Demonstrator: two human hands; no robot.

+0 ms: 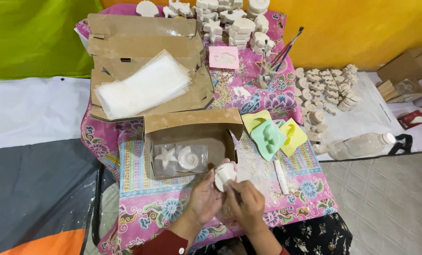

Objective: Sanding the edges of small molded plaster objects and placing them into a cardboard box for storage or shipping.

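nearest, the left hand grips a small white plaster piece while the right hand closes on its lower edge, perhaps slipping it into a clear sleeve. just beyond, the open cardboard box already holds a bagged starfish and spiral shell. farther back, a stack of clear bags and many unwrapped casts wait on the surface.
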